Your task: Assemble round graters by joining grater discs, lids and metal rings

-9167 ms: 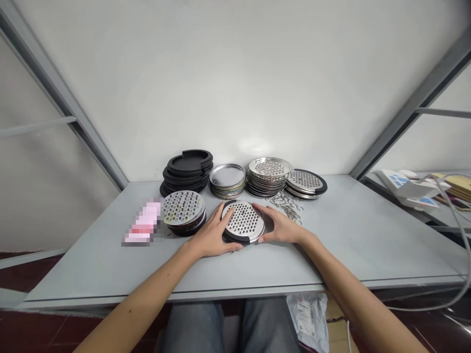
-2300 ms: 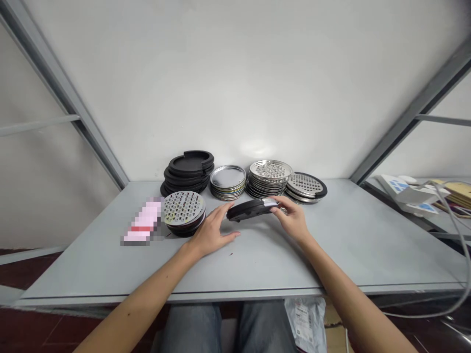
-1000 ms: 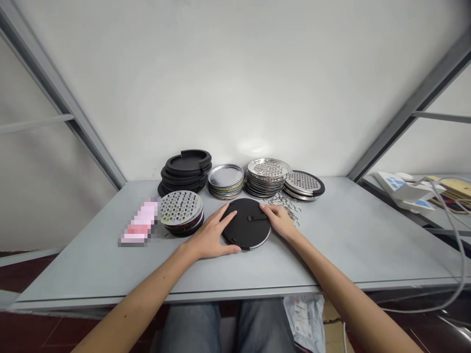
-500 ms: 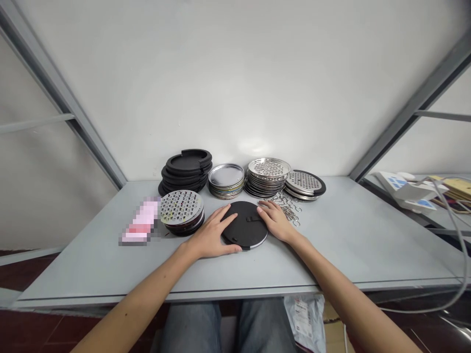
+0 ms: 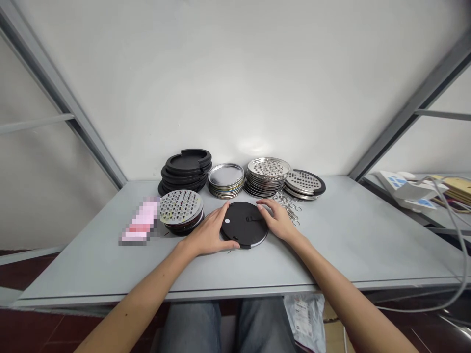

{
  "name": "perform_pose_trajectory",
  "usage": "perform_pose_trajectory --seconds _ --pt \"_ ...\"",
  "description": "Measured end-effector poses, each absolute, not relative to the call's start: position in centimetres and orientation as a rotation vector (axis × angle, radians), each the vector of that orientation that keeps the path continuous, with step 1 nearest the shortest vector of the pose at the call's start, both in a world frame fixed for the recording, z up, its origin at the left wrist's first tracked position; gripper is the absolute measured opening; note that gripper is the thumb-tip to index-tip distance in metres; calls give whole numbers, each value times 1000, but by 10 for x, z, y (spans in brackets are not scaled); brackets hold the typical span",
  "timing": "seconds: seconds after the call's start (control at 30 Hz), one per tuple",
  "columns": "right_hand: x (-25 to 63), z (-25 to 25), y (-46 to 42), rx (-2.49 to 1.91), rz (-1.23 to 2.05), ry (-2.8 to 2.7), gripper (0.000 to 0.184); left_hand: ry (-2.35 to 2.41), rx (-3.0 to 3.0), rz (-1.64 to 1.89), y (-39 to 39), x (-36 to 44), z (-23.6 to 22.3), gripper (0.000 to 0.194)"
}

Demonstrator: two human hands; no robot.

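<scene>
A round, flat black case (image 5: 243,228) lies on the table in front of me, its plain back up. A small latch-like slot and a white round dot show on that back, and a pale metal rim peeks out at lower right. My left hand (image 5: 209,234) curves round its left edge, fingers at the far side and thumb at the near rim. On the right edge, my right hand (image 5: 277,220) grips with the thumb on top; its other fingers curl past the far rim. The underside is hidden.
Behind stand stacks of black trays (image 5: 186,171), metal lids (image 5: 225,180), grater-like plates (image 5: 267,177) and perforated cases (image 5: 304,184). Loose metal hooks (image 5: 290,206) lie beside my right hand. A toothed-plate stack (image 5: 182,211) sits left, near a blurred pink item (image 5: 142,220).
The case was perforated side up, then got lifted and turned over onto the table. In the last half second my left fingers slid outward to its edge, uncovering the white dot.
</scene>
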State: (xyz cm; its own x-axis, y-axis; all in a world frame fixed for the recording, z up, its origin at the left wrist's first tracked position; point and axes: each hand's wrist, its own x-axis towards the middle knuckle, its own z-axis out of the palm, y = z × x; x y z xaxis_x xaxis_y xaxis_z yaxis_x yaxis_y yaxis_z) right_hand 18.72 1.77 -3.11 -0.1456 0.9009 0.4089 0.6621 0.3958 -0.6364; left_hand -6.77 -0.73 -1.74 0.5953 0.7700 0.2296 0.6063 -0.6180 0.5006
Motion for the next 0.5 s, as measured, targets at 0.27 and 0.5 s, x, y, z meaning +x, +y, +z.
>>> perform_pose_trajectory --seconds 0.27,0.5 --pt "189 -31 18 -1374 496 -1852 37 1149 2496 597 -9 -68 -17 92" --pt "190 -26 16 -1320 687 -1843 41 1024 2550 687 -14 -64 -12 69"
